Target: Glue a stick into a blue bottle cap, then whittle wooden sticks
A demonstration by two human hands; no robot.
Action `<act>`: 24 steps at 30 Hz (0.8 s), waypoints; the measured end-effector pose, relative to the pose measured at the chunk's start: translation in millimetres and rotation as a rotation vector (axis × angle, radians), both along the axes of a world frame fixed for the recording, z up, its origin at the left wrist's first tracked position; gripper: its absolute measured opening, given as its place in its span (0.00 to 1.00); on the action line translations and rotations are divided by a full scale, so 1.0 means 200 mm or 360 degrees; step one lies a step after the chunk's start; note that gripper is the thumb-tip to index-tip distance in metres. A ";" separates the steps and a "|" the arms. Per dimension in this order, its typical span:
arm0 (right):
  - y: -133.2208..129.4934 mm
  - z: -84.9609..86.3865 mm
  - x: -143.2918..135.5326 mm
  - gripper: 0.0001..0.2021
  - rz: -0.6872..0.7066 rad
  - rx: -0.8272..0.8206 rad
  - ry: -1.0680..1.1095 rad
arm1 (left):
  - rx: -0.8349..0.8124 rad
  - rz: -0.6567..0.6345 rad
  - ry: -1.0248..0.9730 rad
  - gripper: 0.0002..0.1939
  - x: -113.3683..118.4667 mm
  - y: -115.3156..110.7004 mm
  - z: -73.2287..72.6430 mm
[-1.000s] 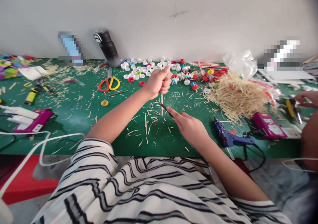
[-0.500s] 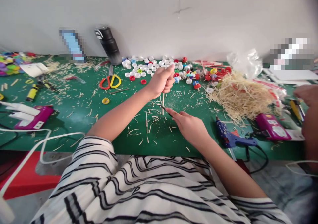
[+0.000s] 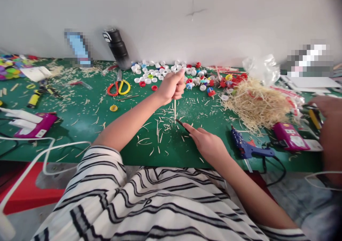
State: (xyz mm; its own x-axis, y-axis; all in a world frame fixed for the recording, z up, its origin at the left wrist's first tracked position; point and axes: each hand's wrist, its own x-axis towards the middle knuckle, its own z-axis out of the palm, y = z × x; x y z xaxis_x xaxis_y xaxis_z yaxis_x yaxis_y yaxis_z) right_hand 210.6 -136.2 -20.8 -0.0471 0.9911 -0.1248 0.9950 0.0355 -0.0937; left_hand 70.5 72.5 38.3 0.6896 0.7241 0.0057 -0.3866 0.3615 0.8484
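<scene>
My left hand [image 3: 172, 86] is closed in a fist round the upper part of a thin wooden stick [image 3: 175, 109], which points down to the green table [image 3: 120, 123]. My right hand [image 3: 210, 144] is closed on a slim dark blade [image 3: 183, 124], whose tip lies at the stick's lower end. Pale shavings [image 3: 158, 134] are strewn below and left of the stick. Beyond my left hand lie many white and coloured bottle caps [image 3: 152, 72].
Scissors [image 3: 119, 86] and a black bottle [image 3: 117, 48] are at the back left. At the right are a shavings heap [image 3: 259, 105], a blue glue gun [image 3: 248, 146], a purple box [image 3: 290, 137] and another person's arm [image 3: 331, 137]. A white cable [image 3: 48, 153] crosses the left side.
My right hand and the blade have moved slightly down and to the right, towards the stick's lower end. My left hand has shifted very little.
</scene>
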 end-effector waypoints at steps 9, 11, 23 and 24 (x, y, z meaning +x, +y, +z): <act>0.09 0.02 -0.06 0.31 0.0045 0.0029 -0.0095 | 0.0063 -0.0020 0.0053 0.25 0.02 -0.04 0.00; 0.09 0.02 -0.07 0.31 0.0054 0.0034 -0.0099 | 0.0057 -0.0042 0.0025 0.25 0.02 -0.04 0.00; -0.04 -0.02 -0.01 0.31 0.0059 0.0001 -0.0185 | -0.0041 -0.0107 -0.0037 0.27 0.00 -0.01 0.00; -0.04 -0.01 0.00 0.30 0.0056 0.0004 -0.0191 | -0.0028 -0.0150 -0.0019 0.27 0.00 -0.01 0.01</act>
